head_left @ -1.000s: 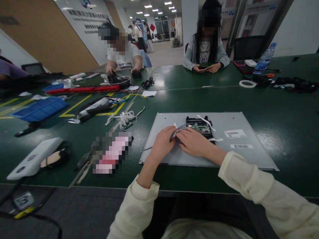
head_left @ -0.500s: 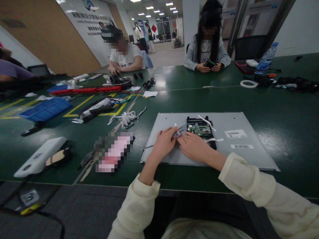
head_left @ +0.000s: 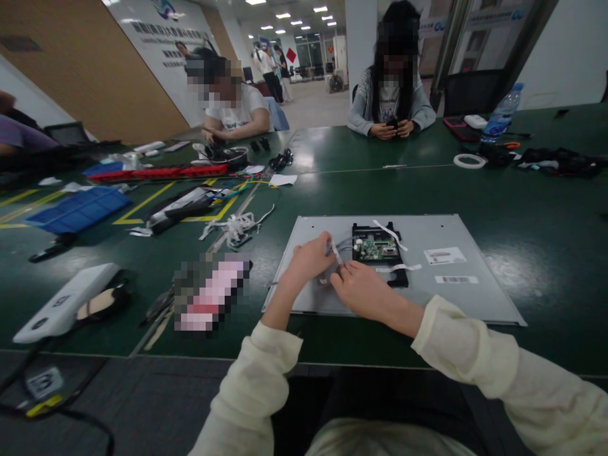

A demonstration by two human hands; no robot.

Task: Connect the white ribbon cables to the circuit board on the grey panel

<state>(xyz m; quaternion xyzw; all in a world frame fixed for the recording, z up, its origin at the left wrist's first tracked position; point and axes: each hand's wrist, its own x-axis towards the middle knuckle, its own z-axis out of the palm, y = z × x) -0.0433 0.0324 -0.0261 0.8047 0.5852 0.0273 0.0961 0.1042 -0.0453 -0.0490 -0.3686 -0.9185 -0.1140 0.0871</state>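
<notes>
A grey metal panel (head_left: 446, 285) lies flat on the green table (head_left: 522, 196) in front of me. A green circuit board (head_left: 374, 248) in a black frame sits on its middle, with white tape strips beside it. My left hand (head_left: 311, 261) is closed in a pinch on a thin grey cable (head_left: 342, 244) with a white tab that runs to the board's left side. My right hand (head_left: 363, 291) rests on the panel just below the cable, its fingers curled onto it.
Left of the panel lie a blurred pink object (head_left: 212, 292), a white device (head_left: 64, 308), a blue tray (head_left: 76, 209) and tangled cables (head_left: 235, 227). Two people sit across the table. A tape roll (head_left: 470, 161) and a water bottle (head_left: 500, 116) stand far right.
My left hand has lifted and moved slightly left with the cable end. My right hand has slid back toward me, uncovering more of the circuit board.
</notes>
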